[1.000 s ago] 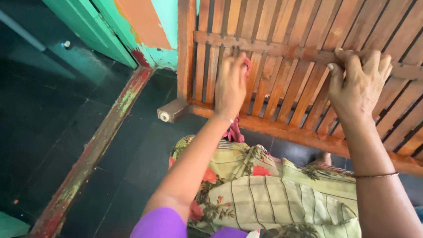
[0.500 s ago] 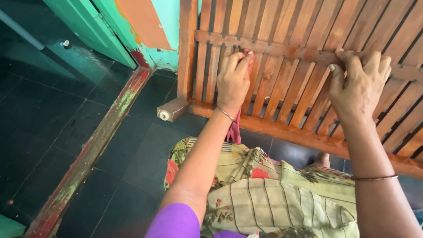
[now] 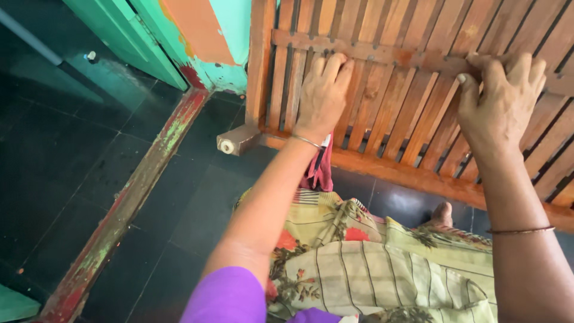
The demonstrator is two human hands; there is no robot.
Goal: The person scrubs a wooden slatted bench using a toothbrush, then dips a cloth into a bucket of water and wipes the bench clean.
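Left hand (image 3: 323, 90) pressed pink cloth (image 3: 320, 170) flat onto slatted wooden panel (image 3: 412, 101); slats ran away-upward; right hand (image 3: 502, 104) spread, bracing crossbar.

Dark tiled floor (image 3: 89, 179) with a worn red-and-green painted wooden threshold strip (image 3: 128, 203) crossing it diagonally, beside a turquoise door frame (image 3: 155, 42) and an orange-patched turquoise wall (image 3: 209, 30).

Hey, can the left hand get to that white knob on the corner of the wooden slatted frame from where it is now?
Probably yes. The left hand lies on the slatted frame, holding a pink cloth, and the white knob sits just down and to its left with only bare dark floor around it.
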